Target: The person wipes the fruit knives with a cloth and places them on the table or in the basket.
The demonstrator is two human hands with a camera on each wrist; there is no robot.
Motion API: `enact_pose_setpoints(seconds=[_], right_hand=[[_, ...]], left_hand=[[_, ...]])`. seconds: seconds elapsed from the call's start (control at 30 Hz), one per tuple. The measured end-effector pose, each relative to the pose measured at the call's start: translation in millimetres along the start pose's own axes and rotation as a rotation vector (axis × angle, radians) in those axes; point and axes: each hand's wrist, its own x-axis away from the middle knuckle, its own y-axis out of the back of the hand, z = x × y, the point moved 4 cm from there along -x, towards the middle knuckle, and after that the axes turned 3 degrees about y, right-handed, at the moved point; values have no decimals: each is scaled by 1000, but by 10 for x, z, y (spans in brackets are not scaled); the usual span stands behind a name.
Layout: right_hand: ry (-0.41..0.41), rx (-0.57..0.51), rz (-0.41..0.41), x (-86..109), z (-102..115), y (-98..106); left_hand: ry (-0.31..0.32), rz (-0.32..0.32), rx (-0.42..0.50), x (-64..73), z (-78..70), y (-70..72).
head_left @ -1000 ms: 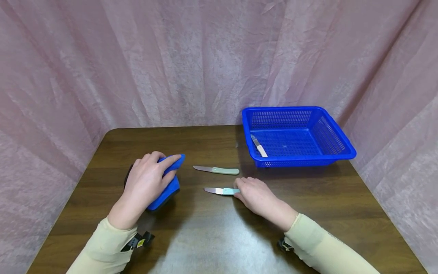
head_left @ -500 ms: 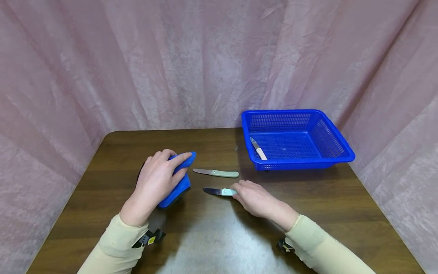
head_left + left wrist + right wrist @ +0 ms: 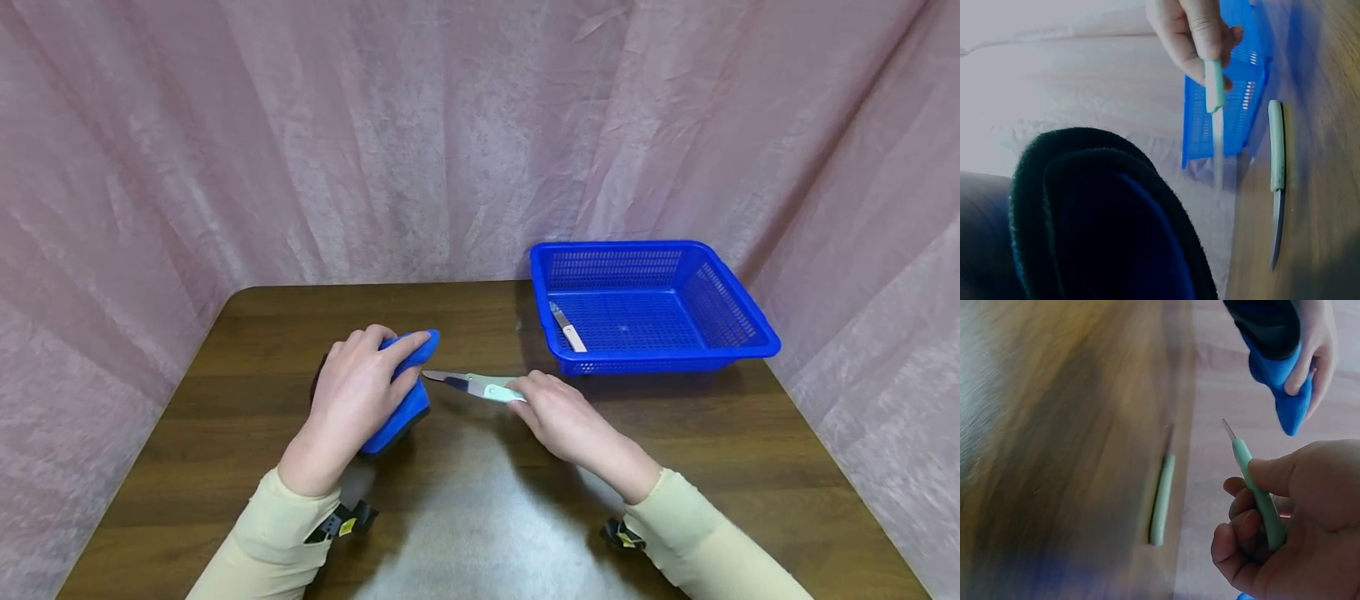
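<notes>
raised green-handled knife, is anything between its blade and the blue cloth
Nothing visible stands between the blade of the raised green-handled knife and the blue cloth; both wrist views show an open gap. The other knife overlaps it in the head view but lies below, on the table.

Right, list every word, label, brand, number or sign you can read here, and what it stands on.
No readable text in any view.
Yellow patch on the left-wrist device: any print is too small to read.
Yellow patch on the right-wrist device: likewise too small.
Held knife, table knife, blue item, basket: no legible lettering.
</notes>
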Motion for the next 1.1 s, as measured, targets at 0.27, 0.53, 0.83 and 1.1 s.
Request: enact_pose_setpoints(seconds=[0.27, 0.53, 0.83, 1.1], right_hand=[[2, -30, -69, -96, 91, 64], [-34, -2, -117, -206, 130, 189], [-89, -8, -170, -253, 113, 315], [-95, -21, -191, -269, 126, 351]], left_hand=[[-22, 3, -22, -15, -141, -32], [-70, -61, -18, -60, -259, -23], [-73, -91, -14, -90, -310, 10], [-82, -31, -34, -114, -400, -26]])
